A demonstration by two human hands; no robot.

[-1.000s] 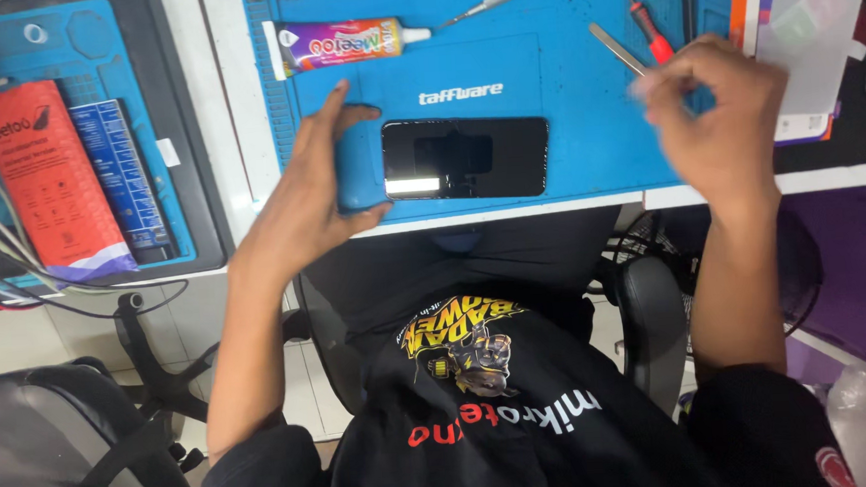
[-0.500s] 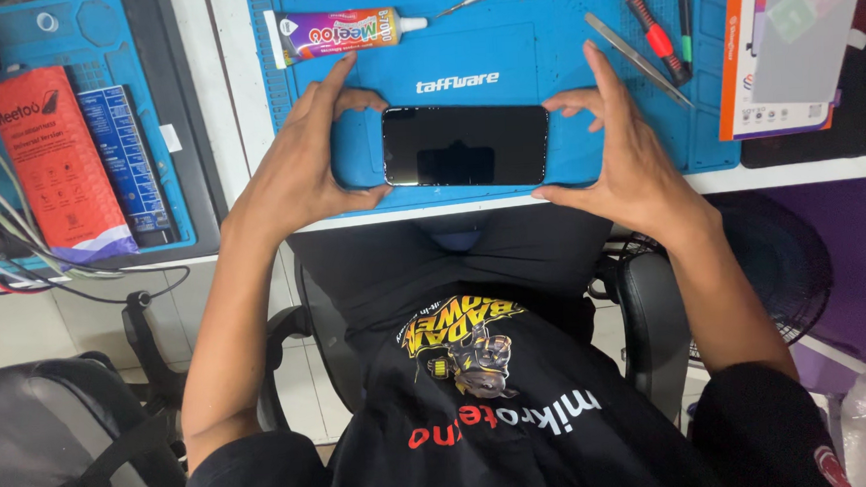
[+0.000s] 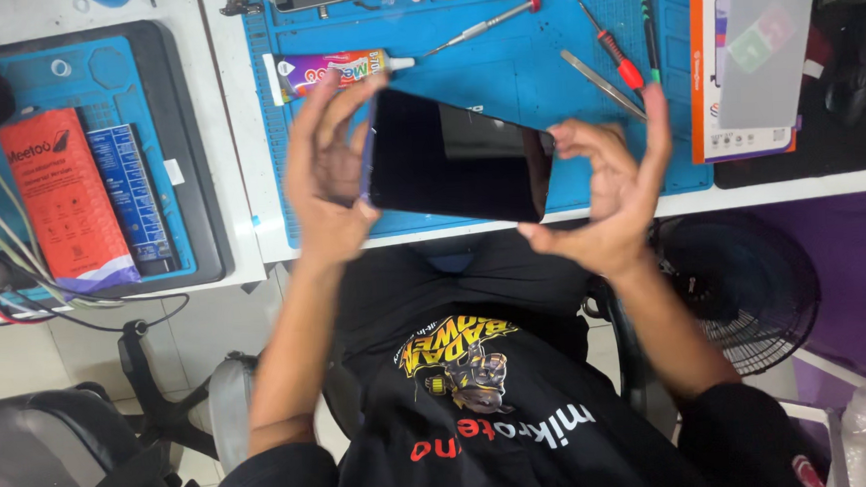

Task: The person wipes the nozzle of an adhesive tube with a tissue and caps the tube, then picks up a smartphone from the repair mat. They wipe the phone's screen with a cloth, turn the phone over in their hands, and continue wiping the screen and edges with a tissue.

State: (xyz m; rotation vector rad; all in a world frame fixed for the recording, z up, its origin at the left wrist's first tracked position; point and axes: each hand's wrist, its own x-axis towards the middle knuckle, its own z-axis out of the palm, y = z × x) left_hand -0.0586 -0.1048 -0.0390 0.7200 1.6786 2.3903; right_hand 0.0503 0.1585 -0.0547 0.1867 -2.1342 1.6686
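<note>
Both hands are gripping the dark phone (image 3: 453,155) by its short ends, holding it clear above the front edge of the blue work mat (image 3: 522,66). The left hand (image 3: 328,170) is clamping one end, fingers fanned up behind it. The right hand (image 3: 613,190) is pinching the other end with thumb and curled fingertips, possibly only lightly, since the contact is blurred. A glue tube (image 3: 340,70), tweezers (image 3: 600,83) and a red-handled screwdriver (image 3: 612,48) are lying on the mat beyond.

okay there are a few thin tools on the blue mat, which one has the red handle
The screwdriver lying between the plain metal tweezers and the green-tipped tool; it alone has a red grip.
</note>
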